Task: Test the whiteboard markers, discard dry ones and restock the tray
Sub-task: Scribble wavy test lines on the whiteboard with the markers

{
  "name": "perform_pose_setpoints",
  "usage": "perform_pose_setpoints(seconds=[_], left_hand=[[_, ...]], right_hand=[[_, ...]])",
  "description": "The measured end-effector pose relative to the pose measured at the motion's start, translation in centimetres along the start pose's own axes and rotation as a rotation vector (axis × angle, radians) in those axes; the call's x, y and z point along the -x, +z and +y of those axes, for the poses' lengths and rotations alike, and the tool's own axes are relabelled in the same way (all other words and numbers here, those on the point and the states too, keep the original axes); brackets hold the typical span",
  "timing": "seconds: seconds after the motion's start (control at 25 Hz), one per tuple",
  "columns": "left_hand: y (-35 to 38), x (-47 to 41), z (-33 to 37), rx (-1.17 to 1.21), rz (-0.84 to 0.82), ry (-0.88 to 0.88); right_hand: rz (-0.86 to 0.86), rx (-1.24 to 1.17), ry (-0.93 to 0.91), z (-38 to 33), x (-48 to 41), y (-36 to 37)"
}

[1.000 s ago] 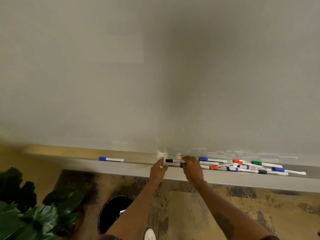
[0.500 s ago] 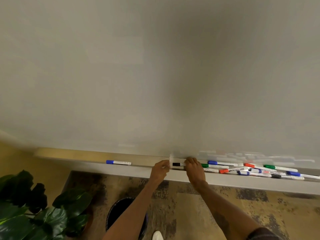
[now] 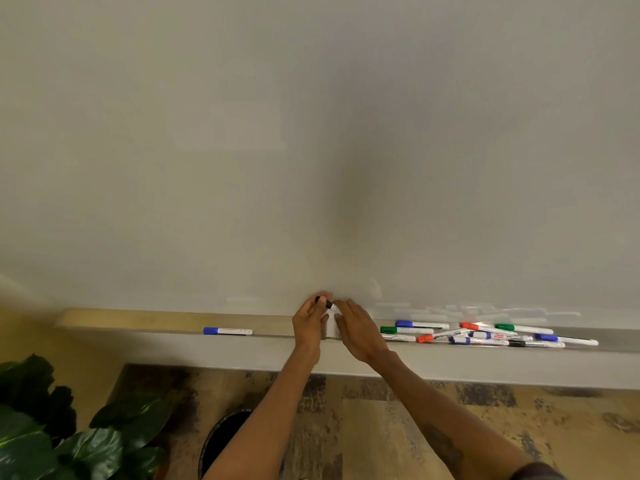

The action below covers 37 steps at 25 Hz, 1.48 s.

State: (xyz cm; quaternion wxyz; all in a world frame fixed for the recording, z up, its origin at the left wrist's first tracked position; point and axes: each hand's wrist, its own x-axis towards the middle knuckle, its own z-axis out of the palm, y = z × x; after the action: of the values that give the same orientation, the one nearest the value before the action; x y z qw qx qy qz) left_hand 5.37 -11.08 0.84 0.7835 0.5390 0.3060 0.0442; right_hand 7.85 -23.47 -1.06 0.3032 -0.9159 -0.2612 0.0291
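A black-capped marker [image 3: 327,303] is held just above the tray [image 3: 277,348], in front of the whiteboard [image 3: 311,133]. My left hand [image 3: 310,325] pinches its black cap end. My right hand [image 3: 360,332] grips its white barrel, most of which is hidden by the fingers. A lone blue-capped marker [image 3: 227,331] lies on the tray to the left. A loose pile of several markers [image 3: 485,336] with blue, green, red and black caps lies on the tray to the right of my hands.
A dark round bin [image 3: 221,441] stands on the patterned floor below my left arm. A leafy plant [image 3: 65,431] fills the lower left corner. The tray runs across the whole width under the board.
Both hands have lifted the black-capped marker off the tray to just above it. The view has shifted so that the tray and the markers sit further right.
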Motion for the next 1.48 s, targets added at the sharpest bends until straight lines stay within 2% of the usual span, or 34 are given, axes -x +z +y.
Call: perform_pose_setpoints(seconds=[0.12, 0.28, 0.44, 0.6, 0.8, 0.96, 1.12, 1.24, 1.36, 1.48], left_hand=[[2.2, 2.0, 1.5, 0.156, -0.032, 0.032], [5.0, 3.9, 3.9, 0.201, -0.014, 0.129], [8.2, 6.2, 7.3, 0.225, -0.046, 0.242], [10.3, 8.4, 12.0, 0.391, -0.14, 0.345], [12.3, 11.8, 18.6, 0.307, -0.193, 0.664], [13.5, 14.8, 23.9, 0.213, -0.141, 0.869], [14.6, 17.3, 29.4, 0.161, -0.11, 1.107], [15.0, 17.5, 33.4, 0.083, -0.09, 1.343], [15.4, 16.6, 37.2, -0.019, -0.007, 1.582], [15.6, 15.9, 41.0, -0.064, 0.039, 1.72]], right_hand=[[0.065, -0.116, 0.095, -1.7, 0.3, -2.0], [0.153, -0.244, 0.13, -3.3, 0.0, -5.3], [0.346, -0.07, 0.15, -5.2, -0.4, -9.5], [0.475, 0.058, 0.15, -6.3, 0.6, -12.6], [0.725, -0.336, -0.043, -8.4, 0.4, -17.2], [0.936, -0.423, -0.174, -12.7, -1.1, -25.0], [1.034, -0.553, -0.333, -17.2, -1.9, -33.2], [1.063, -0.635, -0.405, -19.8, -2.6, -37.6], [1.019, -0.723, -0.469, -21.2, -2.9, -40.5], [0.989, -0.772, -0.482, -22.2, -3.1, -42.4]])
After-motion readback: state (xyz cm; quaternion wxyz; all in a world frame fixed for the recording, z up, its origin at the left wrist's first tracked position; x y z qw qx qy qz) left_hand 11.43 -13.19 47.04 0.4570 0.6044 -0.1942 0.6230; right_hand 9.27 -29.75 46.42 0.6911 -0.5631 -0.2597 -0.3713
